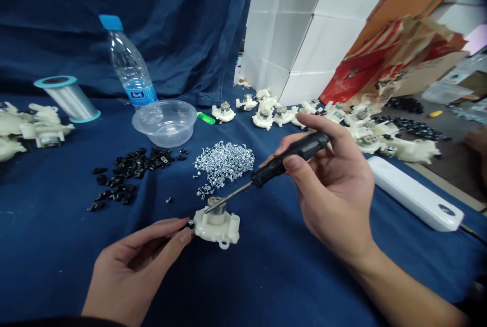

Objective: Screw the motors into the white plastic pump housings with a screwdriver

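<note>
A black-handled screwdriver [291,158] is held in my right hand [335,190], its shaft slanting down to the left with the tip over a cream plastic housing [217,228]. A round metal motor part stands on top of that housing. My left hand [133,261] pinches a small black piece [187,226] at the housing's left side, where a silver screw head [190,222] shows. Whether the tip touches the housing I cannot tell. Behind it lie a pile of silver screws [224,162] and scattered black clips [133,167].
A clear bowl [165,132], a plastic bottle [131,66] and a wire spool [68,99] stand at the back left. More cream housings [262,114] line the back and far left [45,126]. A white elongated device [414,192] lies right, near a red paper bag [365,71].
</note>
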{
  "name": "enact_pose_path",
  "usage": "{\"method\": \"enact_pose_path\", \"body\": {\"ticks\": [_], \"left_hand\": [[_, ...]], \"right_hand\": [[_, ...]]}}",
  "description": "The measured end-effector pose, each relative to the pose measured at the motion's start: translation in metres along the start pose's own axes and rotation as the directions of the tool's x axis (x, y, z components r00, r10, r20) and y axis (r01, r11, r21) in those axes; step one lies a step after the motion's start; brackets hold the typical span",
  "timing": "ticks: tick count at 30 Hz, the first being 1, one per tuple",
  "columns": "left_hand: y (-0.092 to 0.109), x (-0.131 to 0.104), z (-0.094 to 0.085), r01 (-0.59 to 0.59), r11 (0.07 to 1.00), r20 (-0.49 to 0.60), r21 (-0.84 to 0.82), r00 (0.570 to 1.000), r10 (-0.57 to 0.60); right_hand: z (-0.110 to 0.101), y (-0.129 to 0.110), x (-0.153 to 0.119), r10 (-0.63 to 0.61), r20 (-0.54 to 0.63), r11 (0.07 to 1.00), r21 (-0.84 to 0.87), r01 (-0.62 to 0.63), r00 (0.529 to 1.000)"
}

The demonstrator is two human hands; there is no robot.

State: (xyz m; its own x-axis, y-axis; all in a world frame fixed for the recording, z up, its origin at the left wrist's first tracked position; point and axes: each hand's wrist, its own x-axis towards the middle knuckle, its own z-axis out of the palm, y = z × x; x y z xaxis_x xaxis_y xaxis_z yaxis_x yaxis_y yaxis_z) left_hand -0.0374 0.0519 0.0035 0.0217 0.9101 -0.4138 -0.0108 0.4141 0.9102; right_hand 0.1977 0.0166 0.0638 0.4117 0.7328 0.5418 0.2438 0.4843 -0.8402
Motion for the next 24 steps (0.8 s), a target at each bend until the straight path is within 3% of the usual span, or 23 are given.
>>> {"method": "enact_pose_path", "body": {"ticks": [7, 15, 24], "left_hand": [[0.01, -0.005, 0.011, 0.016, 1.0, -0.09, 0.021, 0.996, -0.014], [0.007, -0.005, 0.009, -0.07, 0.995, -0.016, 0.074, 0.997, 0.071], [-0.005, 0.002, 0.001, -0.226, 0.966, 0.07, 0.123, 0.973, 0.219]], "right_hand": [[0.014, -0.003, 0.007, -0.068, 0.12, 0.997, -0.034, 0.072, 0.99], [0.037, -0.004, 0.034, -0.043, 0.355, 0.999, -0.007, 0.049, 0.934], [0.036, 0.002, 0.04, -0.008, 0.397, 0.999, 0.052, -0.014, 0.918]]}}
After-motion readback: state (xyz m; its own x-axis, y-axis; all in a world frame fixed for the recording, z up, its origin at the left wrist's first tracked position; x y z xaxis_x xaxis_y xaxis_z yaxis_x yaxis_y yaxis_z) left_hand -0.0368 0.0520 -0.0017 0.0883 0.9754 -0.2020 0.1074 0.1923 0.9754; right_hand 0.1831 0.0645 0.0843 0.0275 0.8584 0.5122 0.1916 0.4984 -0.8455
